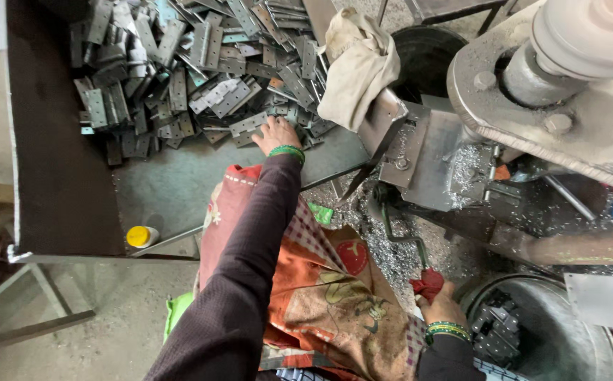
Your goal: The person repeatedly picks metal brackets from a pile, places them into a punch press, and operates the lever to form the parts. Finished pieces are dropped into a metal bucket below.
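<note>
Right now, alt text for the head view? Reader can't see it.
Looking down, a person's left hand reaches into a pile of grey metal hinges in a dark metal tray, while the right hand grips a red-wrapped lever handle on a machine strewn with metal shavings. A metal tub holding more hinges sits at lower right.

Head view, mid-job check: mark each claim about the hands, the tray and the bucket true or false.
1. The left hand rests on the pile of metal hinge plates. True.
2. The right hand is empty. False: it grips a lever handle wrapped in red cloth.
3. A yellow-capped bottle lies in the tray. True.
4. The metal bucket is empty. False: it holds dark metal pieces.
5. A cloth hangs over the machine. True.
</note>
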